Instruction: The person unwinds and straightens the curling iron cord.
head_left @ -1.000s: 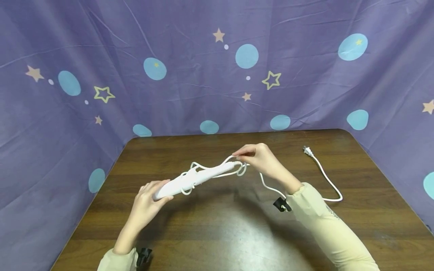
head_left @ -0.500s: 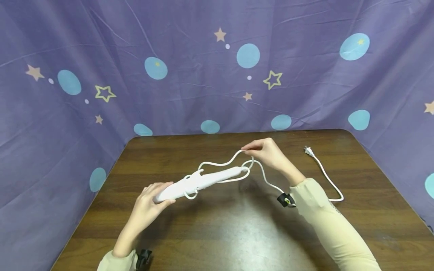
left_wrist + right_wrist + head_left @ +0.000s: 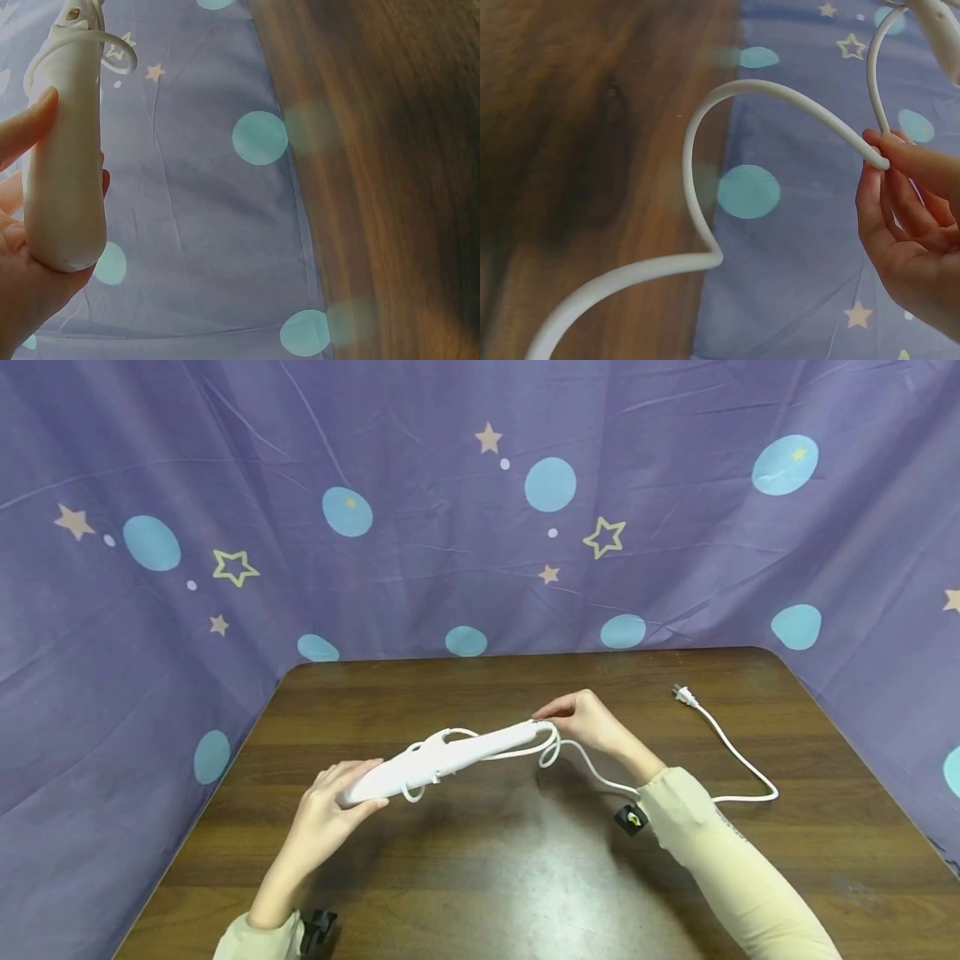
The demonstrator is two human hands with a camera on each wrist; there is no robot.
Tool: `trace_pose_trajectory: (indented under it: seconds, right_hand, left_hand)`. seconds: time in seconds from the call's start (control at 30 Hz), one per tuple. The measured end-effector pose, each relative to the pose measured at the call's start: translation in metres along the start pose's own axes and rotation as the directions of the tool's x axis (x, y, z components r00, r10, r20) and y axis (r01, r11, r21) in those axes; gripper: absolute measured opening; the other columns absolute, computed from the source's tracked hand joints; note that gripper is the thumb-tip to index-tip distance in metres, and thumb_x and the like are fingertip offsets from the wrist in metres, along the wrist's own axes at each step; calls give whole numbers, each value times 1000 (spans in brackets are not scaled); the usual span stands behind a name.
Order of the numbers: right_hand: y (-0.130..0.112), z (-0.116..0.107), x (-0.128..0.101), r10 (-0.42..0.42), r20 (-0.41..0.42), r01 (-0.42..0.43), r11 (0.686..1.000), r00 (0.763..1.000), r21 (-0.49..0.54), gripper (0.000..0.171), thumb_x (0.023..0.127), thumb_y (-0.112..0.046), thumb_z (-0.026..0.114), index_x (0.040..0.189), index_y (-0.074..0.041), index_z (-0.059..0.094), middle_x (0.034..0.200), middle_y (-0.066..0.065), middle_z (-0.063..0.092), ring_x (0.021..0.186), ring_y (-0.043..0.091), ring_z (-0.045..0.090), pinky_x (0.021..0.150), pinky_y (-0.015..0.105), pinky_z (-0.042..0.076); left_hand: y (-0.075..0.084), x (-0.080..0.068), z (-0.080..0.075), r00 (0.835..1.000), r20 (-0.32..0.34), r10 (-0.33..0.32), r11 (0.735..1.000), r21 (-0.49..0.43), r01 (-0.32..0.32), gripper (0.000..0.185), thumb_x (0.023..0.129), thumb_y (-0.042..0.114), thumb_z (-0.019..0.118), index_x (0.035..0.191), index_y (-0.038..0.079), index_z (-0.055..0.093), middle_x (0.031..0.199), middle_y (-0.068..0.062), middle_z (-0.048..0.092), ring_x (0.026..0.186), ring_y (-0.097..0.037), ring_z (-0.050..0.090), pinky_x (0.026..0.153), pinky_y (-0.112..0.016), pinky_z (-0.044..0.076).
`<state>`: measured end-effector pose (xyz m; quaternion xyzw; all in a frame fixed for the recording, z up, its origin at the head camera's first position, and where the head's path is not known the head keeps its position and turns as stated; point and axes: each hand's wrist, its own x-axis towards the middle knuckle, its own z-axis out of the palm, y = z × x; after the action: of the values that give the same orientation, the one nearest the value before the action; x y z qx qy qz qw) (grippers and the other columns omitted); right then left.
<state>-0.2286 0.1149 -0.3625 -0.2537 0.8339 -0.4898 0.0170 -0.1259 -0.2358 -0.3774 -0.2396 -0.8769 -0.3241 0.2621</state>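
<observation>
The white wand-shaped appliance is held up over the brown wooden counter, tilted so its far end sits higher and to the right. Its white cord loops loosely around the body near the middle and again at the far end, then trails down across the counter to the plug, which lies near the back right corner. The left hand grips the near, rounded end, fingers and thumb curled around it; the left wrist view shows the same hold. The right hand pinches the cord between thumb and fingertips right at the appliance's far tip. Behind the counter hangs a purple cloth printed with stars and pale blue dots.
</observation>
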Motion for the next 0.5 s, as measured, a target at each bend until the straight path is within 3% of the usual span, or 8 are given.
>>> trace_pose_trajectory:
  seconds: [0.17, 0.33, 0.5]
  right_hand:
    - [21, 8, -2, -4, 53, 5, 1000, 999, -14, 10, 77, -2, 64, 83, 5, 68, 74, 12, 66, 62, 5, 50, 55, 18, 40]
    - [26, 12, -8, -36, 149, 37, 999, 988, -3, 11, 77, -2, 64, 85, 3, 69, 81, 12, 67, 69, 4, 57, 62, 19, 46]
    - [26, 12, -13, -83, 264, 95, 995, 961, -30, 11, 78, -3, 63, 86, -3, 70, 84, 10, 68, 76, 5, 59, 68, 21, 47]
  left_hand:
    - [0, 2, -1, 999, -36, 5, 1000, 5, -4, 53, 52, 0, 80, 103, 2, 64, 94, -7, 63, 84, -19, 54, 79, -24, 33]
    - [0, 4, -1, 997, -76, -8, 1000, 29, 10, 54, 51, -2, 80, 103, 3, 64, 93, -9, 63, 82, -19, 53, 72, -24, 33]
    - [-1, 4, -2, 994, -102, -29, 998, 60, 36, 53, 51, -1, 81, 101, 2, 65, 91, -12, 63, 80, -22, 53, 69, -25, 32]
